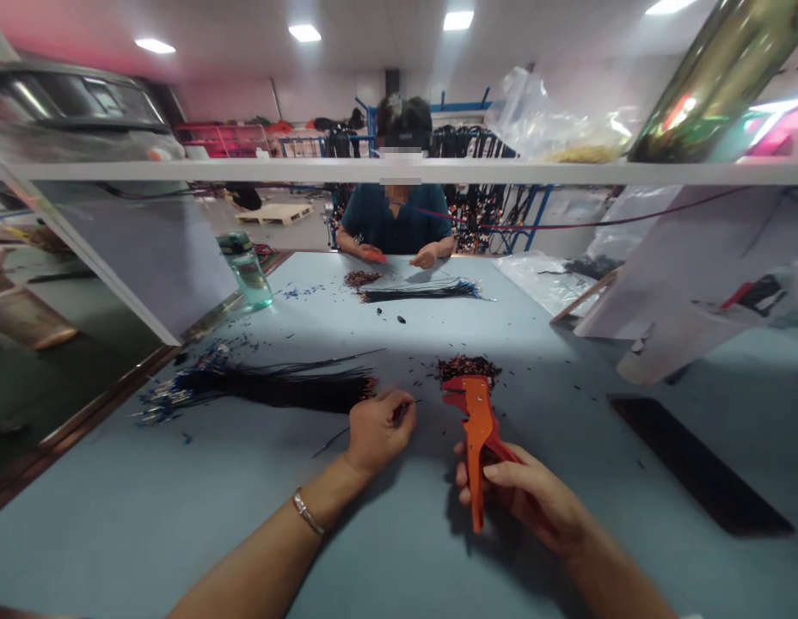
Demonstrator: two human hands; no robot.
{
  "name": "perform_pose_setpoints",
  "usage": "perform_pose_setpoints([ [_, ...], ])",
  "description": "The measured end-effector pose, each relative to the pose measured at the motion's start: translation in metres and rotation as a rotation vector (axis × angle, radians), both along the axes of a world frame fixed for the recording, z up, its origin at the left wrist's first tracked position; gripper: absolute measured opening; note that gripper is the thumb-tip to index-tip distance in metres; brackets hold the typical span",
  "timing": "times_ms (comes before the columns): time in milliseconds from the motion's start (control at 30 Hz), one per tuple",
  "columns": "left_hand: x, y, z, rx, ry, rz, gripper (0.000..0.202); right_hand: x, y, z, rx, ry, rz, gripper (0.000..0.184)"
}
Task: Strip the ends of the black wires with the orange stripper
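Your right hand (pixel 541 494) had its grip clamped around the handles of an orange-and-red wire stripper (pixel 480 421), its head pointing toward the tabletop's far edge. Your left hand (pixel 378 430) had its grip together on a thin dark wire (pixel 331 442), whose tail trailed toward the left edge. Just beyond that hand lay a wire bundle (pixel 276 387), black along its length, with blue and silvery ends fanned toward the left edge. Past the stripper's head sat a loose heap of clippings (pixel 469 368), dark and coppery.

The tabletop (pixel 180 524) was a flat grey-blue, with a dark slab (pixel 699 464) lying toward its right side. A greenish bottle (pixel 249 275) stood near the left edge. Farther on lay a second bundle (pixel 418 292), and a person in a dark shirt (pixel 399 219) sat at the far edge, beneath a white shelf (pixel 296 171). Blue racks (pixel 537 215) stood behind, under bright ceiling lights (pixel 458 20).
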State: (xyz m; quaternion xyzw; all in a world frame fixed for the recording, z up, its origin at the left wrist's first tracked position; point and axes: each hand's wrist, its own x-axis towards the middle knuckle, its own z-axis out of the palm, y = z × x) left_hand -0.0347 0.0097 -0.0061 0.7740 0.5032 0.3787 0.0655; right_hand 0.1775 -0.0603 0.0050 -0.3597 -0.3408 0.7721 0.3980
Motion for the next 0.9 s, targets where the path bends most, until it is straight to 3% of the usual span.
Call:
perform_pose_setpoints([
  [167,0.0016,0.0013,0.0012,0.006,-0.014,0.003,0.015,-0.0018,-0.0018,0.003,-0.024,0.035,0.083,0.031],
  [567,0.0004,0.0011,0.0022,-0.036,-0.104,-0.156,0.014,-0.0081,-0.0044,0.0039,-0.056,0.02,0.063,0.031],
  [900,0.0016,0.0008,0.0002,-0.043,-0.224,-0.246,0.015,-0.0069,-0.0059,0.0055,0.021,-0.015,0.103,0.033],
])
